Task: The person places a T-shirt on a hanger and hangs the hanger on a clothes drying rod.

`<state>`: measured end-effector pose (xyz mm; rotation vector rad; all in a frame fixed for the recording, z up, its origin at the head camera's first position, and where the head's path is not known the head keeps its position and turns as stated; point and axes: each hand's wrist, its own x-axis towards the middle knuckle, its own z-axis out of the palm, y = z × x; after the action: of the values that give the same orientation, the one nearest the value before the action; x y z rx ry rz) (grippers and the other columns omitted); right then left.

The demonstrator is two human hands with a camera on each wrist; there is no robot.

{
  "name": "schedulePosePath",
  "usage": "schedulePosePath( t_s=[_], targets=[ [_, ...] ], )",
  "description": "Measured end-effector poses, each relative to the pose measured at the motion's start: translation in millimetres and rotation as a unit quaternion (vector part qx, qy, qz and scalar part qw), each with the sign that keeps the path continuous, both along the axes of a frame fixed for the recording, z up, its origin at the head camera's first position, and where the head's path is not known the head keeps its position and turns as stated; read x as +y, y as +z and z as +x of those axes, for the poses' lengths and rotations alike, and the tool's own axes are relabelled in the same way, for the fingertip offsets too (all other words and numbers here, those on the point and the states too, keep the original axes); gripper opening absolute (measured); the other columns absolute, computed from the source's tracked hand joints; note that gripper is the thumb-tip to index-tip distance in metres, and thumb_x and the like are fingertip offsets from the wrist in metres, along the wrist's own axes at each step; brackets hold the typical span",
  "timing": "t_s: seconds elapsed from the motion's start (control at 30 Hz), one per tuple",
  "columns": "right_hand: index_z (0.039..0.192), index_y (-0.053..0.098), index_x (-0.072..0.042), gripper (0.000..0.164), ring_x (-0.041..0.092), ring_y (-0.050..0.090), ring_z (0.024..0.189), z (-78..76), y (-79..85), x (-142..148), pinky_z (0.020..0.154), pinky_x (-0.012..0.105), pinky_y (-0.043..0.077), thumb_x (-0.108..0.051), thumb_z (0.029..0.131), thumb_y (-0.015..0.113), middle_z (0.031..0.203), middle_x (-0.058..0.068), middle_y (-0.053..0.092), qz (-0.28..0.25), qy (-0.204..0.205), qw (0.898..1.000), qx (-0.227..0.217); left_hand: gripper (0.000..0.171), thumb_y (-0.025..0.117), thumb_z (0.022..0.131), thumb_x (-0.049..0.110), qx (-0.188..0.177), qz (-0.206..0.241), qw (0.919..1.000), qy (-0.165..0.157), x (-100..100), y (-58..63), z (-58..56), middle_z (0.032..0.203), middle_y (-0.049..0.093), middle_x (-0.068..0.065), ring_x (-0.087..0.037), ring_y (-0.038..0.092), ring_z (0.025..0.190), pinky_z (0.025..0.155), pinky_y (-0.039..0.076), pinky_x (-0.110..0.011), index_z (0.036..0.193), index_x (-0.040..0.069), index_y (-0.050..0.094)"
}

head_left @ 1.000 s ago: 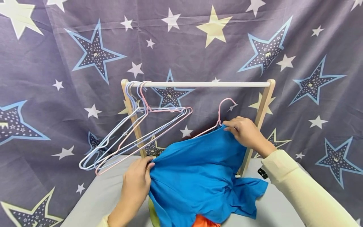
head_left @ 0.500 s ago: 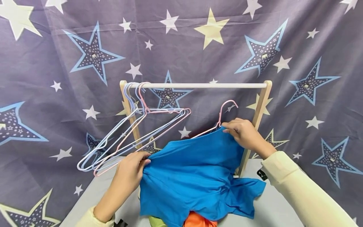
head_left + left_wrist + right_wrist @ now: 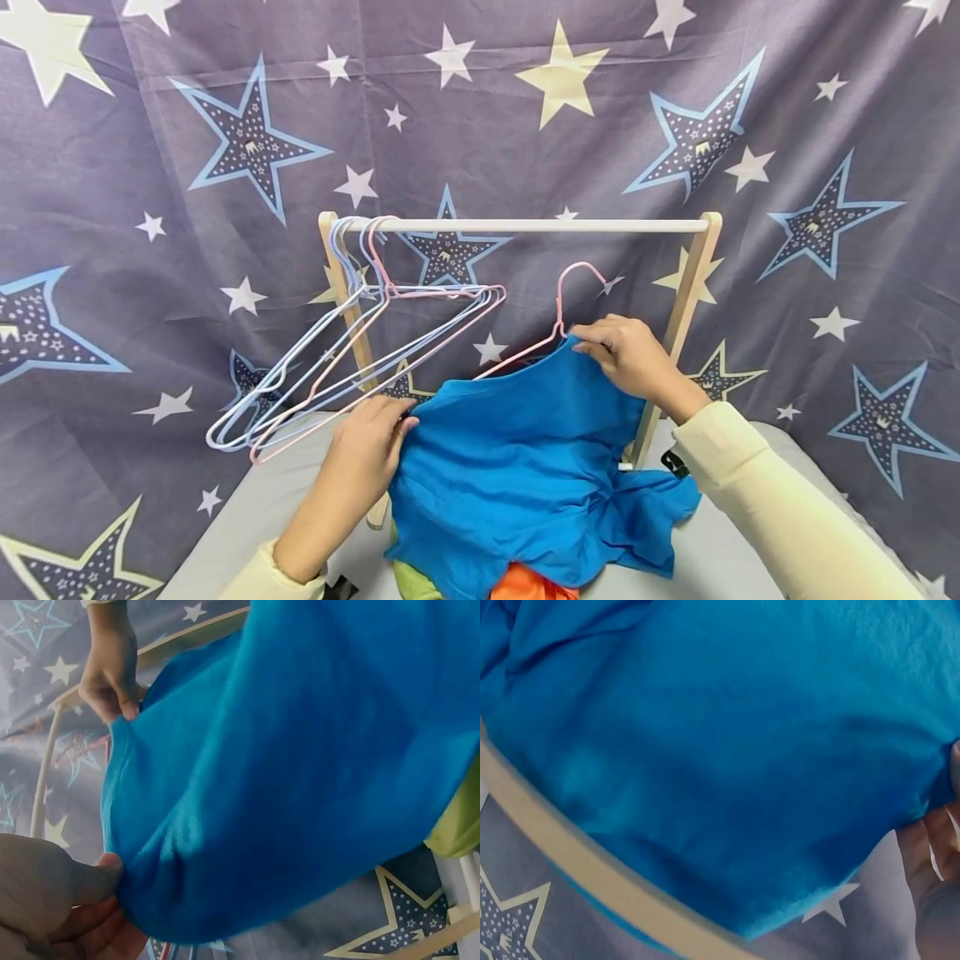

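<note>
A blue T-shirt (image 3: 517, 450) is stretched between my two hands, its top edge sloping up to the right in the head view. My left hand (image 3: 371, 446) pinches the left end of that edge; in the left wrist view the thumb (image 3: 105, 874) lies against the cloth. Near the neck of a pink hanger (image 3: 559, 308), my right hand (image 3: 626, 354) pinches the upper right end. The hanger's hook and one sloping arm show above the cloth, and its lower part is hidden behind the shirt. The hook is off the rack's rail.
A rack with a white rail (image 3: 525, 225) and wooden posts (image 3: 678, 317) stands behind. Several blue, white and pink hangers (image 3: 382, 292) hang at its left end. Green cloth (image 3: 414, 581) and orange cloth (image 3: 528, 581) lie under the shirt on the pale grey surface (image 3: 720, 533).
My left hand moved left with its end of the shirt, then came back right. My right hand and the pink hanger have shifted slightly left. Both hands keep their pinch.
</note>
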<state>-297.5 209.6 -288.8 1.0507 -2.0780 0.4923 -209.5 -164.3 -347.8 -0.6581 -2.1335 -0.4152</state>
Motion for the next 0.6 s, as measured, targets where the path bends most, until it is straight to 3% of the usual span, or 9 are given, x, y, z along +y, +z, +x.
schedulePosePath(
  t_s=[0.27,0.6],
  targets=[
    [0.113,0.077,0.000,0.028,0.024,0.068,0.082,-1.0,-6.5,-11.6,0.066,0.039,0.053,0.009,0.088,0.072,0.092,0.009,0.077,-0.009,-0.012,1.000,0.004,0.017,0.080,0.085,0.003,0.068,-0.020,0.9975,0.000,12.0,-6.8,-4.1,0.089,0.067,-0.012,-0.030,0.063,0.081,0.069,0.057,-0.044,0.099,-0.004,0.073],
    [0.114,0.076,0.000,0.027,0.024,0.066,0.080,-0.5,-9.2,-25.9,0.068,0.040,0.055,0.007,0.089,0.072,0.092,0.009,0.076,-0.003,0.000,1.000,0.007,0.011,0.078,0.086,-0.001,0.075,-0.020,0.9969,0.007,18.6,-8.9,-7.6,0.090,0.068,-0.012,-0.030,0.064,0.083,0.073,0.058,-0.044,0.096,-0.003,0.074]
  ],
)
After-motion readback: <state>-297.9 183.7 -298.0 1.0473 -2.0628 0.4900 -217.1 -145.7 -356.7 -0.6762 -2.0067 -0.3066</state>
